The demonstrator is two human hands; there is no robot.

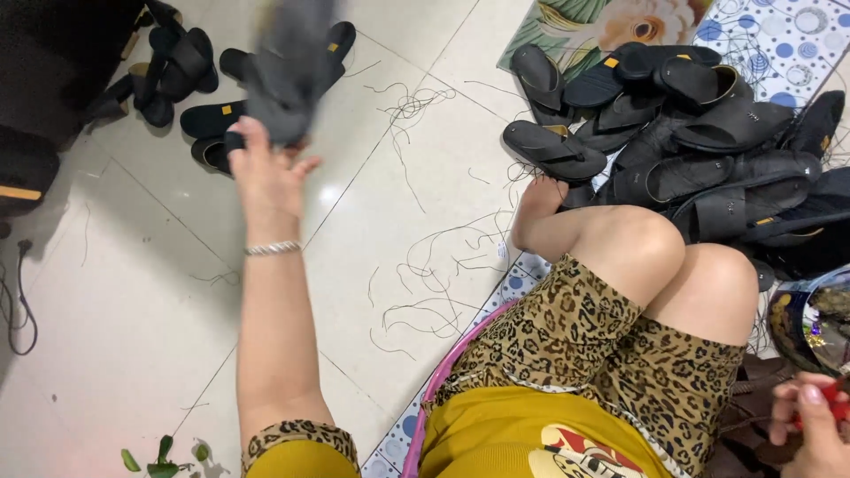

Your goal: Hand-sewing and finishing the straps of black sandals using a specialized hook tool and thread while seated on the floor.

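Fingers of the left hand (pixel 268 174) were closed on a dark, blurred sandal (pixel 290 71), held up over the tiled floor (pixel 133 292) near a small cluster of sandals (pixel 190 80), while the right hand (pixel 810 423) was curled around a small red tool (pixel 834 400) at the lap. Loose threads (pixel 425 283) strewn across the floor could be caught by a foot or snagged on the sandal if it were dropped. No container was clearly seen; a larger pile of sandals (pixel 691 150) lay on a patterned mat (pixel 779 44).

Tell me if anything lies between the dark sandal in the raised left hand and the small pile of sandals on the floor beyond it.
Nothing visible does. The left hand holds the blurred dark sandal just above the small pile; only bare tile and loose threads lie nearby.
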